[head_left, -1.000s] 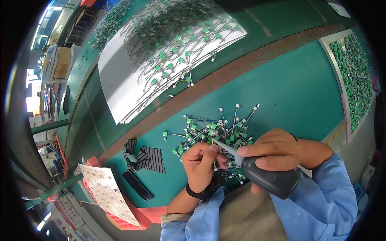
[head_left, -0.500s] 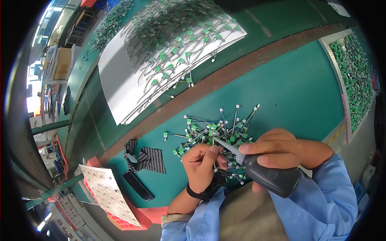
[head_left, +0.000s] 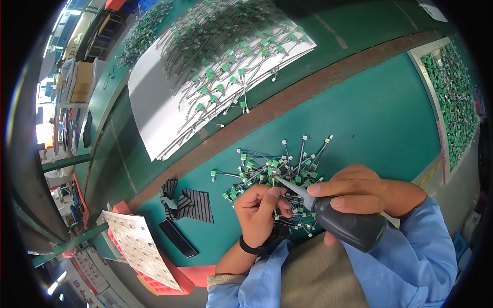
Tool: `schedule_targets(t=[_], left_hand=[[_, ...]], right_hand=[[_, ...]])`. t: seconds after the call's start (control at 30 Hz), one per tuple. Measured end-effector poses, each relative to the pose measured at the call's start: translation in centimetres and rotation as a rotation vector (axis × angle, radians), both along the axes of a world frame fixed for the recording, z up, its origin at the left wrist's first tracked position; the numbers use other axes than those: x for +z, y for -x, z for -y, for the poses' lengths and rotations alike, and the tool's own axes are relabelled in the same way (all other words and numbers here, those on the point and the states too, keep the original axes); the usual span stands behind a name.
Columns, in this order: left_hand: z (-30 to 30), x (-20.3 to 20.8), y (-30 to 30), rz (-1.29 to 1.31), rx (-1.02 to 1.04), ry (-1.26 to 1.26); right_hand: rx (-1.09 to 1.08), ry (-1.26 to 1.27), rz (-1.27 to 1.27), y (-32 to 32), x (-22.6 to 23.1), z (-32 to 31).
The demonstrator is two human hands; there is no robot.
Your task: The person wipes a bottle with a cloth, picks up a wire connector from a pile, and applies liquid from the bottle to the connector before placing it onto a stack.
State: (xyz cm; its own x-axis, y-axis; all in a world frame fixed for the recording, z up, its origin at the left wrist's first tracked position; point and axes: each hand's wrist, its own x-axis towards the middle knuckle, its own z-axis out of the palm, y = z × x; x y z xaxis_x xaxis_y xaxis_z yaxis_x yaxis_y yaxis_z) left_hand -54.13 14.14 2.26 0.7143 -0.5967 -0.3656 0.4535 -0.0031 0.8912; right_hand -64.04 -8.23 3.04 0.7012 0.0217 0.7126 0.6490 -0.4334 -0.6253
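My right hand [head_left: 359, 191] is wrapped round a dark grey squeeze bottle [head_left: 352, 223], which lies tilted with its long grey nozzle [head_left: 294, 187] aimed to the upper left. The nozzle's tip is at or very close to a small wired connector [head_left: 275, 171] with a green block and metal part. Thumb and forefinger of my left hand [head_left: 257, 213] pinch that connector's wires just below it. A loose heap of similar wired green connectors [head_left: 250, 164] with white plugs spreads on the green table behind and beneath both hands. Some of it is hidden by my hands.
White sheets [head_left: 149, 110] bearing rows of connectors lie beyond a brown ledge [head_left: 226, 126]. At the right stands a tray [head_left: 436, 97] full of connectors. Nearer left are a striped cloth [head_left: 196, 205], a black phone [head_left: 177, 237] and a printed card [head_left: 131, 241] on a red crate [head_left: 179, 280].
The whole view has shifted very slightly. My hands, the bottle and the pinched connector keep the same places relative to each other.
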Motion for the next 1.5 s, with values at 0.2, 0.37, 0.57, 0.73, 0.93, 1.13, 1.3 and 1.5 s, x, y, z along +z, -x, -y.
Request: schedule_targets(t=[0.2, 0.37, 0.57, 0.73, 0.93, 1.13, 1.3, 1.5], left_hand=[[0.1, 0.1, -0.1, -0.031, 0.004, 0.021], [-0.3, 0.0, -0.5, -0.023, -0.016, 0.054], [-1.3, 1.9, -4.2, 0.144, 0.003, -0.017], [-3.7, 5.1, -12.3, 0.557, 0.005, -0.348], [-2.0, 3.4, -20.9, 0.974, -0.024, -0.621], [0.0, 1.8, -23.2, 1.176, -0.067, -0.653], [0.3, 1.0, -23.7, 1.132, -0.093, -0.675], [-0.1, 1.4, -23.0, 1.158, -0.061, -0.669]], right_hand=[[-0.001, -0.006, -0.027, 0.1, 0.0, 0.0], [-0.009, -0.016, -0.02, -0.3, 0.1, -0.2], [-0.03, -0.045, 0.022, 0.1, 0.3, 0.3], [-0.046, -0.078, 0.071, 0.1, -0.2, 0.2], [-0.045, -0.086, 0.114, -0.3, -0.1, -0.4], [-0.058, -0.066, 0.072, -0.1, -0.2, 0.1], [-0.058, -0.053, 0.064, -0.1, -0.4, 0.1], [-0.066, -0.064, 0.101, -0.3, -0.3, 0.0]])
